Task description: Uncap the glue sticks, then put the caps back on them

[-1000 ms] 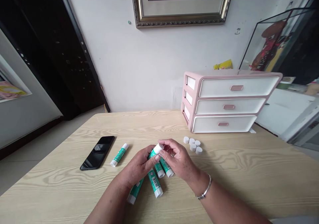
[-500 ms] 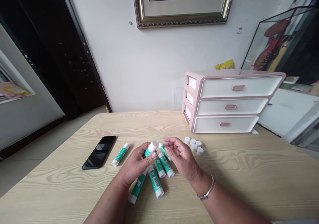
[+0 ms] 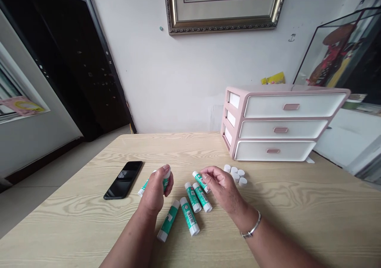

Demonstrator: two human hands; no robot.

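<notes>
Head view, left hand (image 3: 154, 190): closed around an upright glue stick (image 3: 166, 177).
Right hand (image 3: 222, 187): half open, just beside another glue stick (image 3: 200, 181).
Surface (image 3: 74, 220): more glue sticks (image 3: 189, 216) lie mid-surface, near the front edge; white caps (image 3: 235, 174) stand before the drawer unit (image 3: 276, 125).

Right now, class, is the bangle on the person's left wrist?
No, the silver bangle is on the right wrist, while the left wrist shows no bangle.
</notes>
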